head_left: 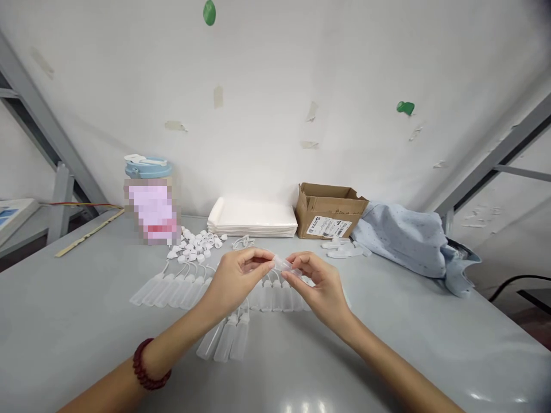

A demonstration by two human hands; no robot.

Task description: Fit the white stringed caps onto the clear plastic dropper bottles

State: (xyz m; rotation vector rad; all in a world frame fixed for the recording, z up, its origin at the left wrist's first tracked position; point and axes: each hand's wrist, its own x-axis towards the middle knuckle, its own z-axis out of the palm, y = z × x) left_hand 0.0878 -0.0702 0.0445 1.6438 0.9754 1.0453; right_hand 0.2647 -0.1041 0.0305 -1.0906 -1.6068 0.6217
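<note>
Clock centred on the held piece, 12 = away from wearer.

Nearest, ~7: three translucent plastic squeeze bottles [221, 339] lying side by side on the gray table [387, 355], white cords at their necks.

Centre: small translucent plastic bottle [282, 263], held up off the table between both hands. Left hand [236, 278] comes in at 8, thumb and forefinger pinched on its left end. Right hand [316, 284] at 4, thumb and fingers clamped on the other end. Fingers cover much of it; can't tell if it has a cord.

Handling, my read: very light, thin-walled, soft enough to dent if squeezed, smooth so a bit slippery, unlikely to shatter. Hold by the stiffer neck, light fingertip pressure on the body, don't crush it.

Under the hands, ~6: row of corded bottles [275, 296], partly hidden. Between 8 and 9: second corded row [174, 291], slanted.

Farther: heap of white caps [200, 244] toward 10, coiled white cord [243, 242] at 10, loose translucent pieces [342, 249] at 2.

Back: white sheet stack [253, 218] at 11, open cardboard box [336, 207] at 1, pale blue cloth [400, 238] between 2 and 3, blue-lidded container [148, 168] at 10, label blurred.
</note>
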